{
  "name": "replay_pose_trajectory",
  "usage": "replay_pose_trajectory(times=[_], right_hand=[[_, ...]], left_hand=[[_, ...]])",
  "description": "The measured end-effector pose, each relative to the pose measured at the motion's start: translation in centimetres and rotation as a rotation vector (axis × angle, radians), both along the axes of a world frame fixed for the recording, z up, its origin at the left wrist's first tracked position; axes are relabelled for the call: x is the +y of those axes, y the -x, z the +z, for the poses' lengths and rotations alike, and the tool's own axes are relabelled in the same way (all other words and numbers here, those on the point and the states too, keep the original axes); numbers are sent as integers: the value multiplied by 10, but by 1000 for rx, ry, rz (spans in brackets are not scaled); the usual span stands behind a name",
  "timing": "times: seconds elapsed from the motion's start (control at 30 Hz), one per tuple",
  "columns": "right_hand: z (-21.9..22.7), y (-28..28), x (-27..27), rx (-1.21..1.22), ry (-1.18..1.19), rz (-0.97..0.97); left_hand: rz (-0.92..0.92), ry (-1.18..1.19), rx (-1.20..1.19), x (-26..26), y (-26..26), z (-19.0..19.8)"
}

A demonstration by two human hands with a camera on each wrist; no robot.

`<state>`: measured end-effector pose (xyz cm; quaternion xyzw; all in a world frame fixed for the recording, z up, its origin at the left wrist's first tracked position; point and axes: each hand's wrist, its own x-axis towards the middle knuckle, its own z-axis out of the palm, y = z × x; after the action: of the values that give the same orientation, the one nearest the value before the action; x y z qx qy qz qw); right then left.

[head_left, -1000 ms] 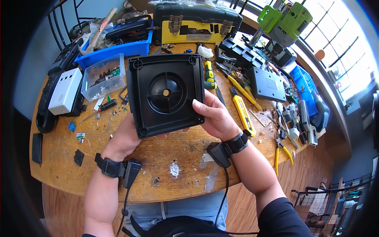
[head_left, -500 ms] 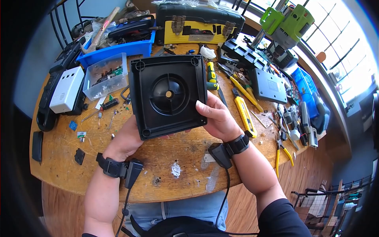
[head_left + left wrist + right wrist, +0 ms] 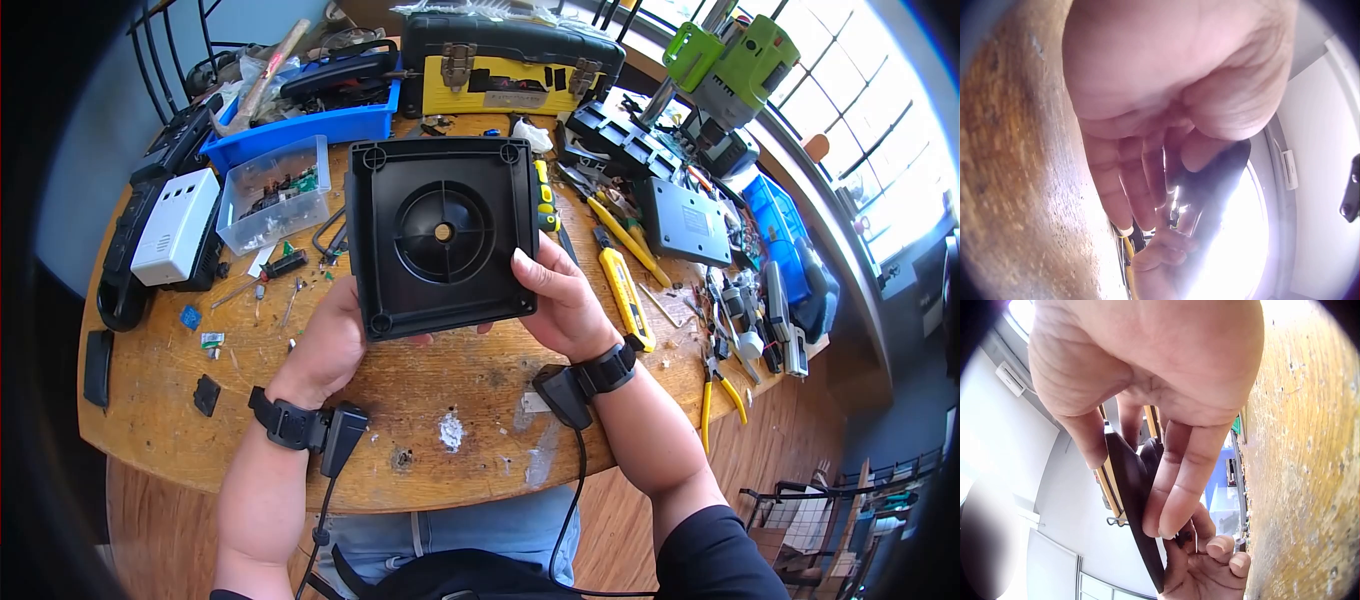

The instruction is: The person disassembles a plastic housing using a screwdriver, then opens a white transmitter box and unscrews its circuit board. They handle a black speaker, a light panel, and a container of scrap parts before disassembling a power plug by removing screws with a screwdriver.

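Black panel point(image 3: 445, 252) slightly farther right

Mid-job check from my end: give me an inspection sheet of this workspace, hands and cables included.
Surface: wooden bench, stained and scuffed, one white patch near the front.
Job's things: square black panel, raised above the bench, ribbed face and centre hole toward the head camera.
Clutter: toolbox, blue tray and clear bin behind; yellow cutter at right; pliers with handles past the edge.
Hands: right hand pinches the panel's lower right corner; left hand supports it at lower left, fingers behind.
Cables: left cable and right cable run down from the wrist cameras; snags, nothing seen.
Surroundings: green drill by the window.
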<state>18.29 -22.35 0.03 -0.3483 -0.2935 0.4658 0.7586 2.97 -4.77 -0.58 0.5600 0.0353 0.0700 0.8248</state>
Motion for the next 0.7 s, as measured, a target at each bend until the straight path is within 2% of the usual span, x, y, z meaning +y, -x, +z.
replay_pose_trajectory(times=[0.17,0.23,0.47,0.53,0.7], right_hand=[[1,1,0,1,-5,0],[1,1,0,7,-2,8],[0,2,0,8,7,23],[-1,2,0,-4,18,12],[-4,1,0,-26,22,31]], left_hand=[[112,124,-11,3,1,-9],[211,181,-64,3,2,-13],[298,140,-21,4,0,-6],[276,120,-61,11,1,-14],[318,131,-86,3,0,-4]])
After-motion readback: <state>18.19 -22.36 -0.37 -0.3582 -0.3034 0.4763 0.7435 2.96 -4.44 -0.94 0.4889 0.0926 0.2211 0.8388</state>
